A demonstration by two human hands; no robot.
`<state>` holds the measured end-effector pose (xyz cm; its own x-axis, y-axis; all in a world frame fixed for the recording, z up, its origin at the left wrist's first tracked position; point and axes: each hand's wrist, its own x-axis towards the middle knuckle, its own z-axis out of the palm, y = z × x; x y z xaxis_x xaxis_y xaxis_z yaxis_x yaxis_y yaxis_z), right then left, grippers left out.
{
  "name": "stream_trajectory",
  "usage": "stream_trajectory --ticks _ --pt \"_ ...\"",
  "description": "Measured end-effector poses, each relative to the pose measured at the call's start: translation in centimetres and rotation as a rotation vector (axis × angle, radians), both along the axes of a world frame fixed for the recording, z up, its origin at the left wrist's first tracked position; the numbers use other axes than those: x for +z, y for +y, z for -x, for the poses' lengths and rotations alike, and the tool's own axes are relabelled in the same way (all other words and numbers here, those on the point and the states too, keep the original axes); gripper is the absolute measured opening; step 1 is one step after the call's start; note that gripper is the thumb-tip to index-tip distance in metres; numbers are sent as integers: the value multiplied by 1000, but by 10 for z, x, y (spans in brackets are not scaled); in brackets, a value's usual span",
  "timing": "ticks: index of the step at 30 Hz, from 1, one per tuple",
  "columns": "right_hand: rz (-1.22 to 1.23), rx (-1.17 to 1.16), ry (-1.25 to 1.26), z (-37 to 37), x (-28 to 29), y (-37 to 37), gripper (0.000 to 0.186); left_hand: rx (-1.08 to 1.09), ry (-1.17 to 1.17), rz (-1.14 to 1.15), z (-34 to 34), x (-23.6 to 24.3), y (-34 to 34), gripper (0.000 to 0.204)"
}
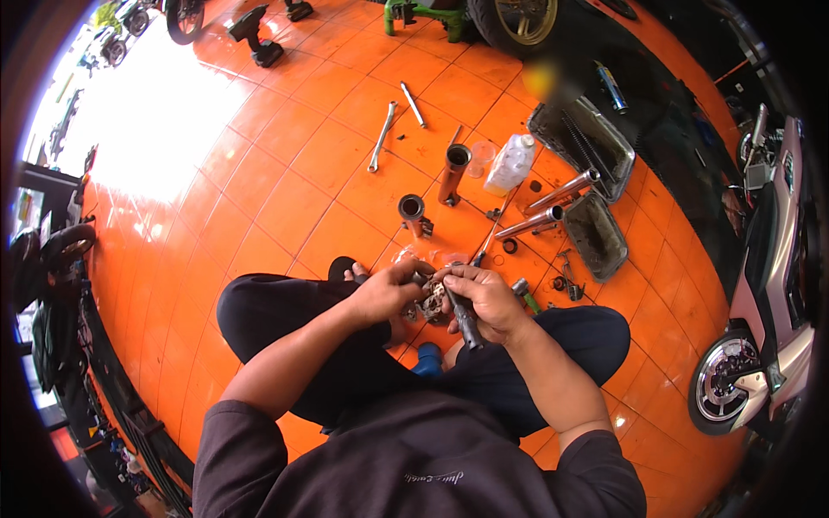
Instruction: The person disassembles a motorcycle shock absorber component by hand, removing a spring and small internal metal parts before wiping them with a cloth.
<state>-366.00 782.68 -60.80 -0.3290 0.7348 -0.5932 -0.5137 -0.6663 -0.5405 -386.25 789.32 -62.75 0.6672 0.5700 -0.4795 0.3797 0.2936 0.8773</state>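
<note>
Both my hands meet above my crossed legs, around a dirty, rough metal part (431, 304). My left hand (386, 293) has its fingers curled round the part's left side. On the other side, my right hand (485, 300) is closed on a dark grey rod-shaped piece (466, 325), which slants down toward me; its upper end sits by the metal part. Fingers hide much of both pieces, so I cannot tell whether they are joined. Just beyond my hands lies crumpled clear plastic (413, 254), next to a screwdriver (485, 248).
Two dark fork tubes (451, 177) (413, 211) stand upright on the orange tiles. Shiny tubes (561, 192) rest on grimy trays (598, 246) at the right, near a white plastic bottle (511, 164). Farther out are a wrench (382, 138), a cordless drill (254, 36) and a motorcycle (768, 302).
</note>
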Motion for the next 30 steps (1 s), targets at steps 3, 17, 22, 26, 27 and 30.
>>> stream_trajectory --ticks 3,17,22,26,27,30 --pt "79 -73 153 -10 2 1 25 -95 46 -137 -8 20 -7 43" --pt "-320 -228 -178 -16 -17 1 30 -249 -49 -100 -3 16 -15 32" --pt "-436 -27 55 -27 -2 4 32 -149 -246 130 -1 14 -18 41" --pt "-399 8 130 -31 -3 4 34 -102 -277 194 0 19 -20 38" --pt "-371 -5 158 -31 -3 5 34 -94 -266 203 1 14 -21 38" --pt "-323 -39 226 -32 -2 5 31 -79 -246 231 2 12 -18 41"
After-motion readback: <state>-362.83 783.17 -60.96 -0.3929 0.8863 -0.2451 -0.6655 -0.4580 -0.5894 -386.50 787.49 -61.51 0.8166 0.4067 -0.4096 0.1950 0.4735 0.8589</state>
